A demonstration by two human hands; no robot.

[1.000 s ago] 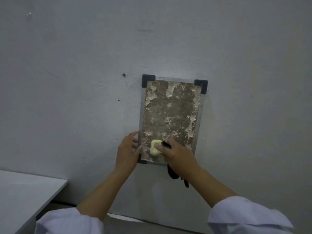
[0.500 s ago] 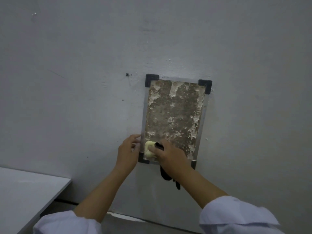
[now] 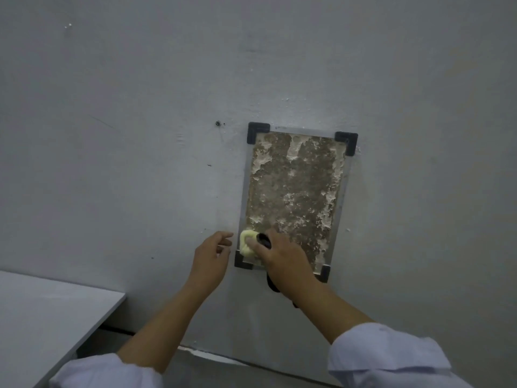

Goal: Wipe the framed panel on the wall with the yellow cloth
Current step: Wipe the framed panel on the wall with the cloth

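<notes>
The framed panel (image 3: 293, 189) hangs on the grey wall, a brown mottled sheet with white patches and black corner brackets. My right hand (image 3: 282, 259) holds the wadded yellow cloth (image 3: 247, 243) against the panel's lower left corner, together with a black object (image 3: 264, 240) whose strap hangs below the hand. My left hand (image 3: 211, 256) hovers just left of the frame's lower left edge, fingers loosely curled and holding nothing; whether it touches the wall is unclear.
A white table (image 3: 42, 317) juts in at the lower left, its corner close to my left forearm. A small screw or hole (image 3: 218, 123) sits in the wall left of the panel's top. The wall meets the floor below.
My right hand has slid the cloth leftward along the panel's bottom edge to the lower left corner. My left hand has come off the frame edge and shifted slightly left.
</notes>
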